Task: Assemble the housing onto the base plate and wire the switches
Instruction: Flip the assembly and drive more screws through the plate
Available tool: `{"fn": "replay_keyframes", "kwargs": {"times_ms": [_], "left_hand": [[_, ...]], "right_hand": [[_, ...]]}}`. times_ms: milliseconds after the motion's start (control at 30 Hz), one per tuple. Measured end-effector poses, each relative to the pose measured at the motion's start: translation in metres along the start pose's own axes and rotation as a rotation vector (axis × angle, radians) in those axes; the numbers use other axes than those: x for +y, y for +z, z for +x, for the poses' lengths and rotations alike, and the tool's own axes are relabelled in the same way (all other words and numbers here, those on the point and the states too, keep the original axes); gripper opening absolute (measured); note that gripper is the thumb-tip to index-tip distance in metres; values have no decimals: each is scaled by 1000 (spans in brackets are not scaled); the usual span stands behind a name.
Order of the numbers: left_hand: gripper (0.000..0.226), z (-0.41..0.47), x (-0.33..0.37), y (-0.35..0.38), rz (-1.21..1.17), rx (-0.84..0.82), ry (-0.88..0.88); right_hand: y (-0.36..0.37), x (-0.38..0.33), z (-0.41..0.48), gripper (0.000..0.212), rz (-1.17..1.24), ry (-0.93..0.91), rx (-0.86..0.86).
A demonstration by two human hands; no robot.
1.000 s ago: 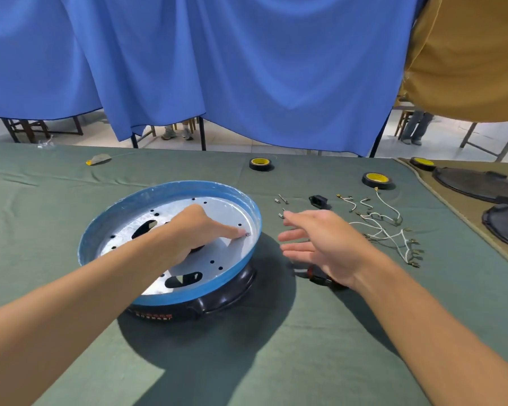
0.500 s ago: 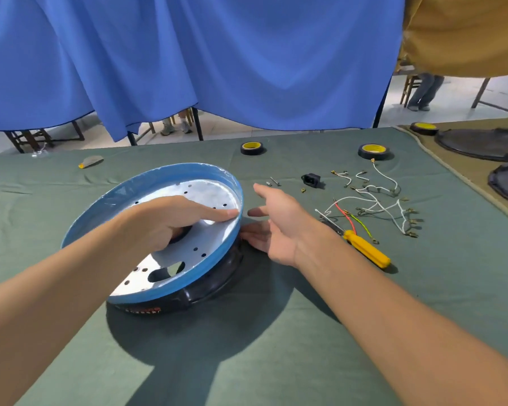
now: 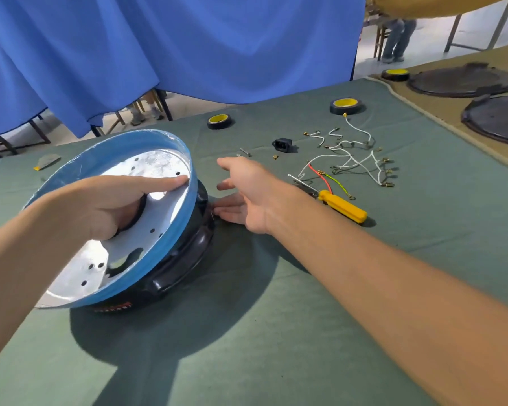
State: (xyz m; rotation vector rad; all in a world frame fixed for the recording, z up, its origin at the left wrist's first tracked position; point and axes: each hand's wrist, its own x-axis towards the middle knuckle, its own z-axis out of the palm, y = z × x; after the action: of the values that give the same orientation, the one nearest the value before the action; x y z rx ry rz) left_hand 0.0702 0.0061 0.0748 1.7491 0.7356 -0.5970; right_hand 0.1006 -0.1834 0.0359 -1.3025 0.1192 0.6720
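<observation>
So the base plate (image 3: 159, 165), the silver disc with the blue rim, sits on top of the black housing (image 3: 185, 253), and the whole stack is tipped up on the green table cloth (image 3: 276, 332). The right edge is raised and the near-left edge is low. The left hand (image 3: 106, 203) is inside the dish: its fingers hook down into one of the big cutouts and grip the plate there, while the index finger lies straight across the metal with its tip against the inner blue wall.

The right hand (image 3: 250, 191) is just to the right of the stack, spread loose and not holding anything. Its lower fingers touch the housing's side down where it meets the cloth, and the upper fingers point off toward the back of the table.

Past that hand there's a yellow-handled screwdriver (image 3: 345, 211), a tangle of white, red and green wires (image 3: 349, 161), a small black socket (image 3: 282, 144), a couple of loose screws (image 3: 245, 152) and two tape rolls (image 3: 219, 121) (image 3: 346, 106) further back.
</observation>
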Motion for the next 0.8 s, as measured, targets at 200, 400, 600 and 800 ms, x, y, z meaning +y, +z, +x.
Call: {"fn": "replay_keyframes", "kwargs": {"times_ms": [200, 400, 600, 800], "left_hand": [[75, -3, 1, -3, -144, -29, 31], [80, -11, 0, 7, 35, 50, 122], [75, -15, 1, 10, 54, 55, 148], [89, -12, -1, 11, 66, 7, 140]], "right_hand": [[0, 3, -1, 40, -53, -47, -9], [3, 6, -4, 37, -91, -91, -9], [2, 7, -4, 32, -116, -107, 8], [4, 8, -3, 29, -142, -110, 22]]}}
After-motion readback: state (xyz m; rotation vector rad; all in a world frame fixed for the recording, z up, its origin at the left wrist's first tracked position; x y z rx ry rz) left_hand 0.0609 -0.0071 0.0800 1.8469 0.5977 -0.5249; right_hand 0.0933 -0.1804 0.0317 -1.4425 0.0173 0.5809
